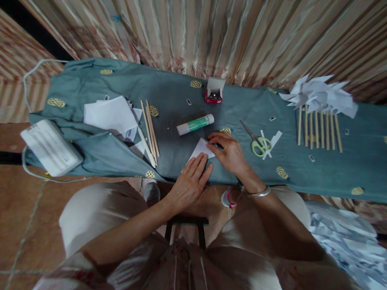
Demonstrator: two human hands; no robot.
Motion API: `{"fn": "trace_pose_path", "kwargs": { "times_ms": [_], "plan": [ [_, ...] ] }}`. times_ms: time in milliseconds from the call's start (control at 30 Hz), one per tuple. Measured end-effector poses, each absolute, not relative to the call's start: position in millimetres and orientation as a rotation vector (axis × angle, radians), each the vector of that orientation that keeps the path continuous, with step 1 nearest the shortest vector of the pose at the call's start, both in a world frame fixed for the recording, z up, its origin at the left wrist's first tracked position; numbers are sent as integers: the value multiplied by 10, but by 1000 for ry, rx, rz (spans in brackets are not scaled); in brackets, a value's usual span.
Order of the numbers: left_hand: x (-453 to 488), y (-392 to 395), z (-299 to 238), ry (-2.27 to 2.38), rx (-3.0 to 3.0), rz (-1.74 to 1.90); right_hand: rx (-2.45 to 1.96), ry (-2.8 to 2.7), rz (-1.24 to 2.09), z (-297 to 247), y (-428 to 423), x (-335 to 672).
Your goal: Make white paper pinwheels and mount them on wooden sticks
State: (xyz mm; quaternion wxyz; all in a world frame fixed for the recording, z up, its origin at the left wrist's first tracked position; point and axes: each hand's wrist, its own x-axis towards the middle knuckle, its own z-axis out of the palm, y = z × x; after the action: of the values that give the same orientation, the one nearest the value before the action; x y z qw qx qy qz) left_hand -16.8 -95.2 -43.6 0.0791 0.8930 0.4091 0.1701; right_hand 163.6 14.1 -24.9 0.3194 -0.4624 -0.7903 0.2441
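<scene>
A small folded white paper [201,148] lies on the blue-grey cloth [183,96] near its front edge. My left hand [190,183] rests flat on the paper's near corner, fingers stretched out and together. My right hand [230,154] presses on the paper's right edge with curled fingers that pinch the fold. A silver bangle [259,193] sits on my right wrist. A glue stick [195,124] lies just behind the paper. Green-handled scissors [258,142] lie to the right of my right hand.
Several wooden sticks [150,131] and loose white sheets [112,113] lie at left. A red box of pins [214,92] stands at the back. Finished white paper pinwheels on sticks [318,113] lie at right. A white power strip [51,147] sits on the left corner. Paper scraps [348,242] cover the floor.
</scene>
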Motion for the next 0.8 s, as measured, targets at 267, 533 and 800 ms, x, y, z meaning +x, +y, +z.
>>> {"fn": "trace_pose_path", "kwargs": {
  "times_ms": [267,533,800],
  "plan": [
    [-193,-929,-340,1211,2718,491,-1180,-2122,672,-208,128,1659],
    [-182,-953,-428,1192,2663,532,-1158,-2139,687,-222,134,1671],
    [-149,-974,-445,1171,2670,516,-1180,-2138,662,-221,115,1640]
  ]
}}
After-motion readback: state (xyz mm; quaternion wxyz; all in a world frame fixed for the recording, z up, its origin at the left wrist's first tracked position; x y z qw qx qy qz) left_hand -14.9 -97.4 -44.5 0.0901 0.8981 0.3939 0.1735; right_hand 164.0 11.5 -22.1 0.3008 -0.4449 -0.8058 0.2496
